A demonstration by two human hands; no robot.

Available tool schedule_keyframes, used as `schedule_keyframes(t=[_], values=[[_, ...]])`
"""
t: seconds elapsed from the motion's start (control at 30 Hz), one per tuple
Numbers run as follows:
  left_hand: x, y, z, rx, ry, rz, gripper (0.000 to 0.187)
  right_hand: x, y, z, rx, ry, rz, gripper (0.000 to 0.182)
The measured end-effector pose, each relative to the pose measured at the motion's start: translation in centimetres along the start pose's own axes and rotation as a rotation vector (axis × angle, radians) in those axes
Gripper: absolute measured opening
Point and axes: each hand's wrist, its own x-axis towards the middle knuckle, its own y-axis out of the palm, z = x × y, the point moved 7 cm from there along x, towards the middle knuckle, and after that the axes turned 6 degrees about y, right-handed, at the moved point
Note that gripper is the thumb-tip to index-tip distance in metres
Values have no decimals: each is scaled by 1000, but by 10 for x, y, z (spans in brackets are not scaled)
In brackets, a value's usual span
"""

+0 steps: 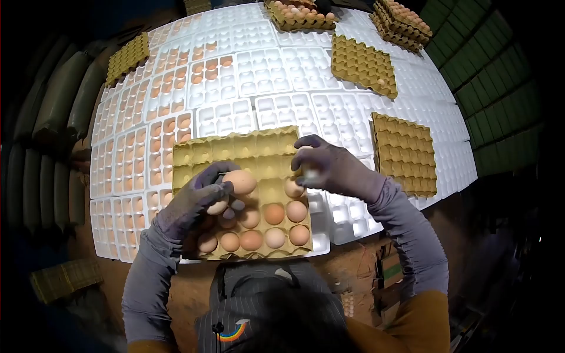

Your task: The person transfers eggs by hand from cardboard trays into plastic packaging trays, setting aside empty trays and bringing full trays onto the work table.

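Observation:
My left hand [200, 197], in a grey-purple glove, is closed around eggs above the left part of a yellow egg tray [235, 154]. A brown egg [240, 182] shows at its fingertips and a paler egg [217, 207] sits lower in the grip. At the tray's right edge my right hand [332, 165] curls its fingers round a pale egg [310, 174], partly hidden and blurred. Just below it, another egg [294, 188] rests in the tray. Several eggs fill the tray's near rows, such as a darker brown one [274, 213]; its far rows hold none.
White plastic egg trays [265, 70] cover the table, those on the left holding eggs [170, 126]. Bare yellow trays lie at the right [406, 154], back right [365, 65] and back left [128, 57]. Stacked trays with eggs [403, 23] stand at the far right.

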Motion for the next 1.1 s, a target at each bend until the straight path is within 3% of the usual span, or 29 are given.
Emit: schedule_keyframes(t=[0.03, 0.1, 0.17, 0.23, 0.27, 0.3, 0.37, 0.4, 0.43, 0.5, 0.53, 0.57, 0.63, 0.73, 0.83, 0.87, 0.93, 0.97, 1.03, 1.1], values=[[-7, 11, -4, -147, -14, -11, 49, -1, 10, 15, -332, 122, 109, 22], [6, 19, 4, 116, 61, 164, 49, 0, 42, 8, -704, 46, 118, 36], [12, 53, -7, 853, 495, 224, 39, -1, 39, 6, -704, 43, 117, 38], [1, 82, 3, 1488, 442, 31, 25, -11, 10, 10, -364, 45, -48, 38], [9, 86, 19, 1693, 397, -30, 22, -14, 4, -6, -81, 186, 4, 48], [13, 85, 31, 1679, 409, -50, 22, -21, 3, -22, 308, 180, -57, 58], [15, 96, 35, 2008, 573, -129, 31, -43, 0, -24, 928, 453, 87, 61], [22, 93, 39, 1955, 424, -36, 36, -51, 6, -25, 1112, 433, 49, 61], [19, 89, 25, 1950, 430, -44, 36, -59, 7, -26, 1122, 467, 50, 60], [2, 43, -2, 1029, 364, 32, 46, -61, 13, -26, 1100, 342, -36, 58], [-1, 12, 4, 664, 460, -13, 56, -62, 18, -30, 1164, 358, -48, 55], [-23, 5, -5, 147, 124, 18, 60, -59, 21, -33, 1230, 373, -49, 52], [-39, -62, 3, 249, 83, -137, 63, -46, 16, -20, 1207, 437, -56, 54], [-39, -156, -23, 364, 288, -359, 54, 3, 7, 10, 1022, 422, -26, 63], [-9, -259, -57, 856, 449, -633, 49, 85, 3, 46, 741, 392, -11, 52], [5, -276, -60, 854, 455, -630, 49, 100, 6, 50, 819, 346, -11, 47], [36, -317, -74, 1126, 488, -750, 50, 162, 16, 64, 633, 361, 43, 51], [62, -347, -77, 1202, 411, -793, 50, 202, 31, 64, 552, 356, 61, 53], [116, -389, -80, 1437, 408, -879, 46, 284, 56, 69, 136, 78, -95, 55], [154, -406, -91, 1492, 314, -826, 44, 356, 86, 65, -125, 56, -173, 50]])
